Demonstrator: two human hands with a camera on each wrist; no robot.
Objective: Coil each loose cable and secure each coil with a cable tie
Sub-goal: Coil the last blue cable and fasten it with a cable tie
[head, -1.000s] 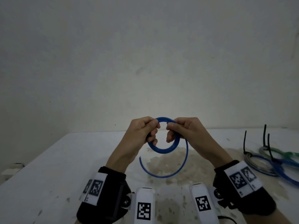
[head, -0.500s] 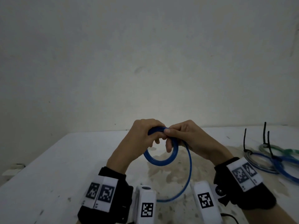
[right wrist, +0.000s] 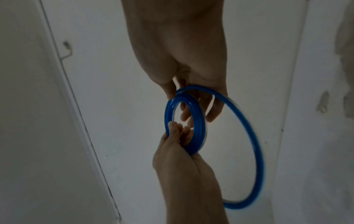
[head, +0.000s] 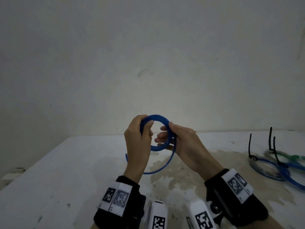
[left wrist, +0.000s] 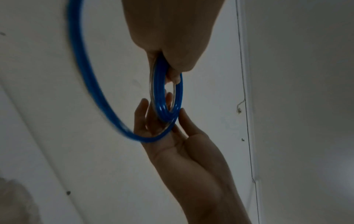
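I hold a blue cable above the white table (head: pixel 66 162), wound into a small coil (head: pixel 158 116) of several turns. My left hand (head: pixel 147 129) grips the coil's left side, with the fingers curled round the bundle (left wrist: pixel 161 103). My right hand (head: pixel 165 133) holds the right side between the thumb and nearly straight fingers. A loose tail (head: pixel 165 164) leaves the coil by the right hand, sweeps down in a wide arc and passes behind my left wrist. In the right wrist view the tail (right wrist: pixel 249 128) loops wide round the coil (right wrist: pixel 197 115). No cable tie shows on this coil.
At the right of the table lie tied blue coils (head: pixel 264 167) and a green cable (head: pixel 295 157), with black tie tails (head: pixel 250 144) sticking up. A brownish stain (head: pixel 181 176) covers the table's middle. A plain wall stands close behind.
The coil has turned to face me. My right hand has slid from the top to the right side, its fingers straighter. The tail has swung left, under my left wrist.
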